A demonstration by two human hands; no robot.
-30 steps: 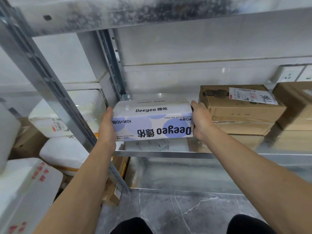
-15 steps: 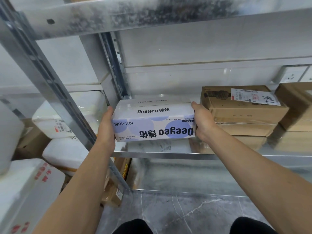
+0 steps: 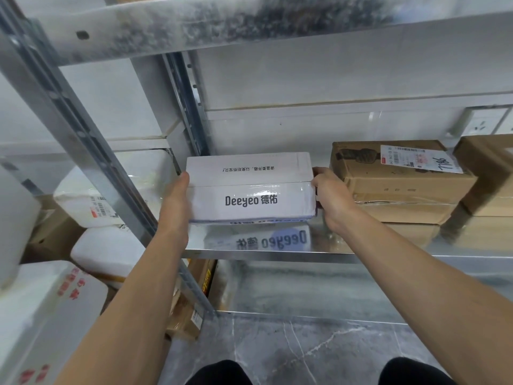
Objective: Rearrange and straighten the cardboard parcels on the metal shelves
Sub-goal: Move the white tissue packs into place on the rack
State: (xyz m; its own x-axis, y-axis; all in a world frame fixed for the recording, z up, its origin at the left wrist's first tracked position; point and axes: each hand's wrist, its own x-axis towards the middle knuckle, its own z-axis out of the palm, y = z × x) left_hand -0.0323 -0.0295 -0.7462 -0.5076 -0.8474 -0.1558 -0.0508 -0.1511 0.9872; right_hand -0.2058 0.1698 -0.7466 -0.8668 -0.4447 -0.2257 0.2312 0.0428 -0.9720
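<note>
Parcel (image 3: 249, 190) runs lengthwise along the shelf (image 3: 361, 255) front edge, logo facing me; my left hand (image 3: 176, 201) and right hand (image 3: 330, 195) grip its ends.

Left hand: my bare left hand (image 3: 177, 201) is going uncovered, thumb and wrist alike.
Right hand: my bare right hand (image 3: 330, 195) is going uncovered too, knuckles showing as ridges.
Forearms: my long bare forearms (image 3: 138, 301) are running unclothed to the lower edge of my view.
Legs: I am wearing black cloth trousers (image 3: 219, 375), showing as two rounded dark knees.
</note>
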